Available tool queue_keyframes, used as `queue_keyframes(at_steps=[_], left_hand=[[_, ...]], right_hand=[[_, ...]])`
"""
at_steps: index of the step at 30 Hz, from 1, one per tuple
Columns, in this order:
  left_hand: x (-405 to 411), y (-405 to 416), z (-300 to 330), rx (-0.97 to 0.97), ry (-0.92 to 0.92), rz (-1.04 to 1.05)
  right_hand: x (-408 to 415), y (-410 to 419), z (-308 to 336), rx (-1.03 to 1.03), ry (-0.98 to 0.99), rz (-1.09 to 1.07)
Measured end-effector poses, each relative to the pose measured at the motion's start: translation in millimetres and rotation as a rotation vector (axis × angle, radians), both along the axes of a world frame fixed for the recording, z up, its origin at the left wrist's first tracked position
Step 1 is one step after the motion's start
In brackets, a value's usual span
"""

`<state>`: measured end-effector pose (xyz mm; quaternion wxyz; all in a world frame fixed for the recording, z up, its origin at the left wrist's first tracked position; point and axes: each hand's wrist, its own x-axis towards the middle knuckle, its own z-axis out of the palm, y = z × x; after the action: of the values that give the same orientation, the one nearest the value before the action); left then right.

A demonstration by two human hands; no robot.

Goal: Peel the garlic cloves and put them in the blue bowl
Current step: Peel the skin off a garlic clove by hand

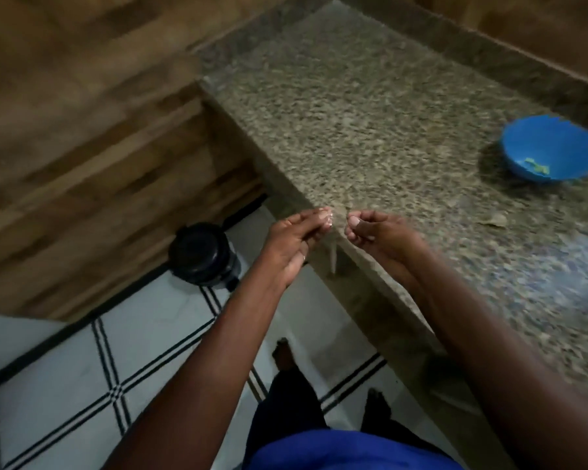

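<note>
My left hand (296, 239) and my right hand (377, 235) are held close together over the front edge of the granite counter (353, 137). The left fingers lie together with the thumb against them and pinch something small and pale, apparently a garlic clove (326, 217). The fingers of my right hand are curled toward the thumb, and I see nothing in them. A pale blurred streak (334, 262) hangs just below the hands. The blue bowl (554, 130) stands at the right on the counter, far from both hands, with a few pale pieces (537, 165) inside.
A scrap of peel (494, 219) lies on the counter right of my right hand. A black round container (201, 254) stands on the tiled floor by the wood-panelled wall. My bare feet are below the counter edge. The picture is blurred.
</note>
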<state>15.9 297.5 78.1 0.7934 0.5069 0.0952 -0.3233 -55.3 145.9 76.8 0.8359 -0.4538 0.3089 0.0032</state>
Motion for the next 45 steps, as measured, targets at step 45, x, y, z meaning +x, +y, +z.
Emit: queue_keyframes(at_steps=[45], left_hand=[[389.3, 449.9, -313.9, 0.255, 0.408, 0.294]], right_hand=[[466.3, 430.7, -299.1, -0.099, 0.52, 0.293]])
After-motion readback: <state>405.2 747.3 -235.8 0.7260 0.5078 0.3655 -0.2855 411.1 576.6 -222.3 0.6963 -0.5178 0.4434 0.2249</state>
